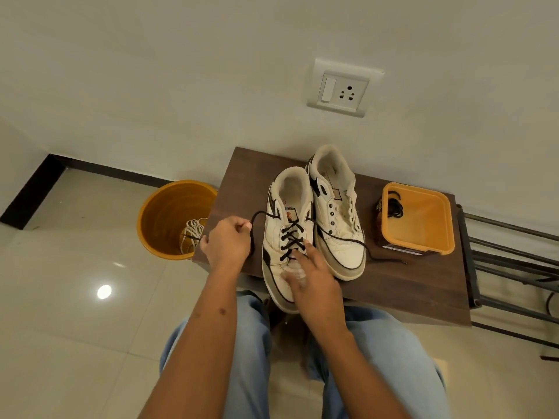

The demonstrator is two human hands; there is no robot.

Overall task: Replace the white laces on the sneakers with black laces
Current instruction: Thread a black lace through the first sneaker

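Left hand (228,241) pinches the black lace (292,237) taut so it seats in the eyelets; right hand (305,273), fingers spread flat, pins 1 sneaker (281,237) to the table (408,285).

At my twelve o'clock a white switch-and-socket plate (341,89) sat on the wall (181,71). A metal rack (511,267) stood at three o'clock, glossy floor tiles (75,297) at nine.

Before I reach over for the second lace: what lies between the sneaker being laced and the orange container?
In the head view, the unlaced sneaker, with a black lace end trailing across it.
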